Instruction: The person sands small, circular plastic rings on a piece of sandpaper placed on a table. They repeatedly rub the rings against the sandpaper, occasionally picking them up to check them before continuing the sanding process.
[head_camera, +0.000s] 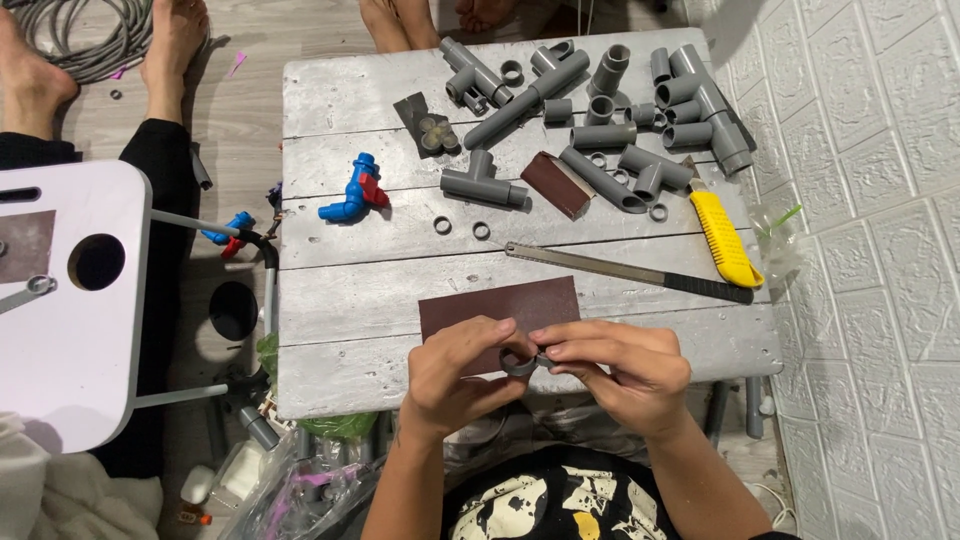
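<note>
Both my hands meet low over the tabletop (330, 330): left hand (455, 372) and right hand (620, 365) fingers pinch one grey ring (518, 364), half hidden.

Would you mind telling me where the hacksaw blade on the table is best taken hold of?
Probably by the dark wrapped end of the blade, coming from above on the right. The blade lies flat across the boards, and that end is thicker, toothless it seems, and lies nearest the right hand.
</note>
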